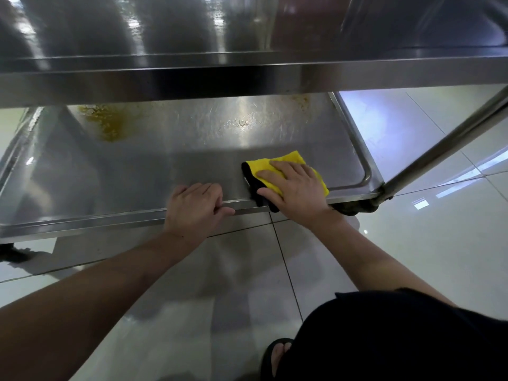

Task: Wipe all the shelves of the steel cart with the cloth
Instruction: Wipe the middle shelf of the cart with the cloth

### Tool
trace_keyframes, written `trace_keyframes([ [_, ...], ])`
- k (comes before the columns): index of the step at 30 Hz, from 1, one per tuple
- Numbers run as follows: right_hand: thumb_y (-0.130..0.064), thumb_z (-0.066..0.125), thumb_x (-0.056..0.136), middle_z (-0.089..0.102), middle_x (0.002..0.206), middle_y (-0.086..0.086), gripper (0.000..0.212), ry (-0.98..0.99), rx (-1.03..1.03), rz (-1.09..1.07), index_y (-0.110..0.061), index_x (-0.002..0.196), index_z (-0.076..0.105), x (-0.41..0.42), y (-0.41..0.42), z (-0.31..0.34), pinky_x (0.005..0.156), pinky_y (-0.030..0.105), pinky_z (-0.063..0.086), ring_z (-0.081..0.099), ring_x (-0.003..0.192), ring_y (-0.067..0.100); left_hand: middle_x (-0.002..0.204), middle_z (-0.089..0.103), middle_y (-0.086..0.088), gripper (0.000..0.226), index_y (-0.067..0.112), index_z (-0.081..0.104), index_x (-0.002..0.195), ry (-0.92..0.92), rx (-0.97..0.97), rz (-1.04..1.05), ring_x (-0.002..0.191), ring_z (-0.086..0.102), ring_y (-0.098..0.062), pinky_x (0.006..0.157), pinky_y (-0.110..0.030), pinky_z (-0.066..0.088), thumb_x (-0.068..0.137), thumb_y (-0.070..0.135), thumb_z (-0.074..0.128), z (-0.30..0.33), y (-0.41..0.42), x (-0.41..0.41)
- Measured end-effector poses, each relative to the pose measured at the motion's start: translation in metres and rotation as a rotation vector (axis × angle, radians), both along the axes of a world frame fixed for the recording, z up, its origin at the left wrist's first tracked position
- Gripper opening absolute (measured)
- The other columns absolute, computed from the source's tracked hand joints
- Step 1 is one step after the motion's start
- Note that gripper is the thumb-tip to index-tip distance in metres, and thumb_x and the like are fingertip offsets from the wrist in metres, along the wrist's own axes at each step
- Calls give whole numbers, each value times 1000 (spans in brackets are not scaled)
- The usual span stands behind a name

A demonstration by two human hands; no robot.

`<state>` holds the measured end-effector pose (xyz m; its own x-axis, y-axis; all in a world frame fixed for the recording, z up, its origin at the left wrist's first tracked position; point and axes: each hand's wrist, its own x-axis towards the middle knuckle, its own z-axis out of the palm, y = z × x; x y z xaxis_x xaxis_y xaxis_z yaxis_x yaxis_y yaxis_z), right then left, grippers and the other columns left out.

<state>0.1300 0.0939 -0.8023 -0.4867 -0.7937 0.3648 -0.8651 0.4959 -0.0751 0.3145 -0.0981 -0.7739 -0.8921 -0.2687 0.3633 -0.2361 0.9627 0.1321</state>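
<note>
The right hand (292,189) lies flat, fingers straight, pressing a folded yellow cloth with a black edge (277,167) onto the lower shelf of the steel cart (165,160), near its front right corner; the cloth sits directly under this open grip, its black edge showing left of the fingers. The left hand (196,206) curls its grip over the shelf's front rim, just beside the cloth. A yellowish-brown stain (110,122) marks the shelf's far left.
</note>
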Motion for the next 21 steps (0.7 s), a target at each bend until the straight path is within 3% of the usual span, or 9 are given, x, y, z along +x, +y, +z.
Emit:
trace_keyframes([
  [4,-70,38,103,67,120,-1,56,25,-88,-3,-32,128,70,0,13,-1,94,43,46,61,108,28,65,39,15,54,27,36,70,-17,7,-3,66,55,-20,67,-34,33,70,56,82,-2,-5,0],
  [9,-58,62,101,67,97,3,41,162,-259,-76,-23,118,75,-22,65,-10,74,44,50,61,85,30,66,42,15,52,26,38,71,-17,4,-16,67,54,-19,70,-35,38,74,58,78,-4,-7,0],
  [13,-57,64,100,65,91,5,42,114,-265,-187,-18,114,75,-52,101,-10,72,46,51,62,82,31,65,42,15,51,26,40,71,-22,10,-7,66,54,-18,71,-35,40,73,57,80,-2,-4,-1],
  [21,-59,66,98,63,84,5,45,165,-327,-222,-17,107,77,-42,88,-12,68,42,47,59,76,30,66,47,13,50,26,39,71,-29,-4,-13,68,56,-19,72,-36,39,73,56,79,-4,-4,-2],
])
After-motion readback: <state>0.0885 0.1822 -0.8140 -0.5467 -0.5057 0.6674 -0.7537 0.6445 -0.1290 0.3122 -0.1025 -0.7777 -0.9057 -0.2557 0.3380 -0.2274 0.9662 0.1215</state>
